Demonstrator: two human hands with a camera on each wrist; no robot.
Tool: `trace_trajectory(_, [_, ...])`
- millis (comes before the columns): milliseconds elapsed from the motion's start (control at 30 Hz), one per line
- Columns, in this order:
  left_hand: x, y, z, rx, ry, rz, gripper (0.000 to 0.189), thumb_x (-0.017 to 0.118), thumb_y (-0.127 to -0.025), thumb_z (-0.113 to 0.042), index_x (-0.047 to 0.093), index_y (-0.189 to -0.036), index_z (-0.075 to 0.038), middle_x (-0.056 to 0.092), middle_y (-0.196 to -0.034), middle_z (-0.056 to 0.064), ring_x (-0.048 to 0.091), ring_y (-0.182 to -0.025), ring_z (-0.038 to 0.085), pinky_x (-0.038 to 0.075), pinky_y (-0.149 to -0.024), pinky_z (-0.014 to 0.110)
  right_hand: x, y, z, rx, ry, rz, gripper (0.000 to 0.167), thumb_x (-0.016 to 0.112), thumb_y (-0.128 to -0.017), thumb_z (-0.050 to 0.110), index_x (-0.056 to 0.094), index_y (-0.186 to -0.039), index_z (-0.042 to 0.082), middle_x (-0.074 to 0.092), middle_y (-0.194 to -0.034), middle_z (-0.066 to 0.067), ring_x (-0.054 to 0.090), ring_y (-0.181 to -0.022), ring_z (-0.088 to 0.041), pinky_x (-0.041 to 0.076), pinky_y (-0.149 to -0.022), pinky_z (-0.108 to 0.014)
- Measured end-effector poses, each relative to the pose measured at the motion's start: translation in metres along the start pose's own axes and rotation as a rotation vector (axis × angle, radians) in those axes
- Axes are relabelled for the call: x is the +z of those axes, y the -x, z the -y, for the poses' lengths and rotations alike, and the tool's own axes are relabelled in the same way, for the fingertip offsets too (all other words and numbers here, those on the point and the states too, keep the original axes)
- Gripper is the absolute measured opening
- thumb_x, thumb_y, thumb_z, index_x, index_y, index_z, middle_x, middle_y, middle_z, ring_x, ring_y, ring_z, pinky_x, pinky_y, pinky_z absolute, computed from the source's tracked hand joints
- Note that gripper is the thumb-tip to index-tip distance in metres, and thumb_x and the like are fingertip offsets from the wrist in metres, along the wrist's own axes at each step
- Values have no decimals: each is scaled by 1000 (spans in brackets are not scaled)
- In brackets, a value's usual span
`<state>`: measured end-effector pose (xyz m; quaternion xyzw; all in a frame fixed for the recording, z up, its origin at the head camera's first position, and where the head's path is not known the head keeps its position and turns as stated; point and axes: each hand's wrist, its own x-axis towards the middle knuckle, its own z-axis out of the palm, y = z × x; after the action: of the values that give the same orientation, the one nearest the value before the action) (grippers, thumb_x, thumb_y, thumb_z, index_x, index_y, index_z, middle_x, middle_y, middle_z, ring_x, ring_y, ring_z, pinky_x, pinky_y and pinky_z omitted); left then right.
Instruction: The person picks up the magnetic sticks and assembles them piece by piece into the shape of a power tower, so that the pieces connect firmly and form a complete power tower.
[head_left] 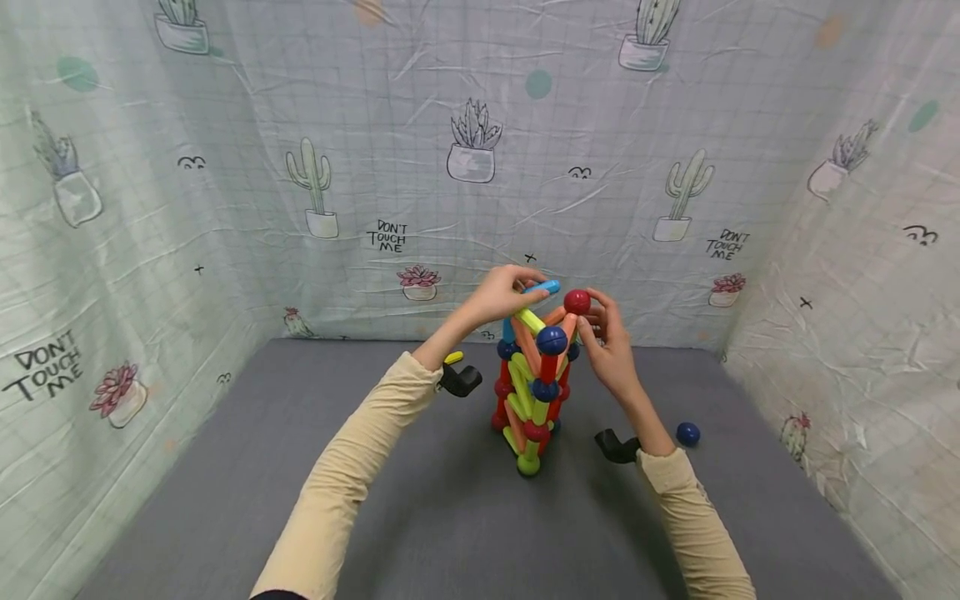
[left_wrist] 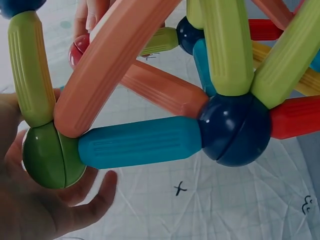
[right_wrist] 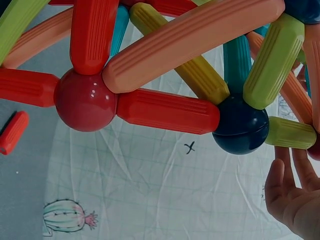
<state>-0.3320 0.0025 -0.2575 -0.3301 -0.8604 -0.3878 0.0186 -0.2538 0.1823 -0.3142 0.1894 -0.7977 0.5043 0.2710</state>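
A tower of magnetic rods and balls [head_left: 538,410] stands on the grey table, with red, orange, green and blue parts. At its top, my left hand [head_left: 504,293] pinches a light blue magnetic rod [head_left: 551,286] between thumb and fingers. In the left wrist view that hand [left_wrist: 45,200] is beside a green ball [left_wrist: 52,157] at a corner of the tower; the rod is mostly hidden there. My right hand [head_left: 611,346] holds the red ball [head_left: 577,301] at the tower's top right corner, thumb in front and fingers behind. The right wrist view shows that hand [right_wrist: 297,205] at its right edge.
A loose dark blue ball [head_left: 687,434] lies on the table to the right. Behind the left forearm is a yellow rod [head_left: 453,357]. A red rod [right_wrist: 14,132] lies on the table in the right wrist view. A patterned curtain [head_left: 360,100] surrounds the table.
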Motion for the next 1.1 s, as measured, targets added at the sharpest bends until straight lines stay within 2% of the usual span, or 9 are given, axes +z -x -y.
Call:
trace_trajectory(167, [-1, -4, 0, 11, -8, 83, 32, 57, -87, -27, 62, -113, -10, 58, -117, 10, 56, -98, 23, 48, -77, 30, 0, 0, 1, 3, -9, 7, 43, 44, -91, 3, 32, -132, -4, 53, -111, -27, 51, -88, -13, 40, -70, -17])
trace_trajectory(400, [-4, -8, -2, 21, 2, 190, 33, 56, -87, -26, 61, -113, -7, 58, -119, 10, 56, -105, 25, 47, -84, 31, 0, -1, 1, 4, -19, 20, 43, 44, -92, 3, 32, -133, 0, 52, -112, -25, 51, -90, -11, 40, -71, -14])
trace_trajectory(567, [-5, -8, -2, 26, 6, 233, 33, 56, -86, -28, 62, -113, -9, 58, -121, 9, 55, -108, 25, 46, -87, 33, -1, 0, 1, -4, -14, 28, 43, 44, -91, 3, 32, -132, -1, 52, -113, -27, 51, -89, -10, 40, -70, -14])
trace_trajectory(667, [-5, -7, -2, 42, 20, 211, 33, 54, -88, -27, 62, -113, -8, 59, -119, 10, 56, -106, 25, 47, -85, 32, -1, 0, 2, -7, -21, 28, 44, 45, -91, 2, 32, -133, -2, 52, -113, -27, 52, -91, -17, 40, -70, -13])
trace_trajectory(767, [-4, -5, 3, 44, 57, 131, 34, 48, -91, -29, 60, -115, -8, 60, -116, 10, 57, -103, 24, 48, -84, 32, -1, 0, 1, -12, -22, 30, 45, 45, -91, 2, 32, -133, -1, 52, -112, -27, 54, -94, -29, 40, -70, -13])
trace_trajectory(900, [-2, 8, 19, 26, 208, 9, 36, 41, -95, -29, 56, -119, -8, 60, -113, 13, 58, -98, 23, 48, -81, 35, -3, 3, -4, -25, -4, 57, 49, 46, -90, 1, 29, -136, 1, 54, -111, -28, 54, -94, -35, 42, -72, -15])
trace_trajectory(967, [0, 18, 30, 30, 297, -5, 38, 38, -96, -30, 53, -121, -6, 58, -111, 15, 56, -95, 23, 48, -77, 34, -5, 7, -9, -28, 12, 78, 51, 46, -90, 0, 28, -137, 1, 55, -111, -28, 55, -94, -34, 42, -73, -16])
trace_trajectory(1033, [2, 29, 38, 29, 358, 16, 42, 33, -97, -32, 49, -124, -5, 54, -114, 17, 54, -95, 23, 48, -75, 31, -7, 11, -16, -18, 39, 97, 51, 46, -90, 1, 28, -137, 1, 56, -111, -27, 55, -95, -31, 44, -74, -20])
trace_trajectory(1100, [7, 37, 46, 28, 381, 44, 54, 30, -94, -44, 46, -127, -4, 51, -114, 18, 51, -95, 22, 47, -75, 30, -8, 16, -33, -14, 75, 102, 48, 47, -90, 3, 32, -135, 2, 58, -109, -25, 56, -94, -29, 46, -74, -24])
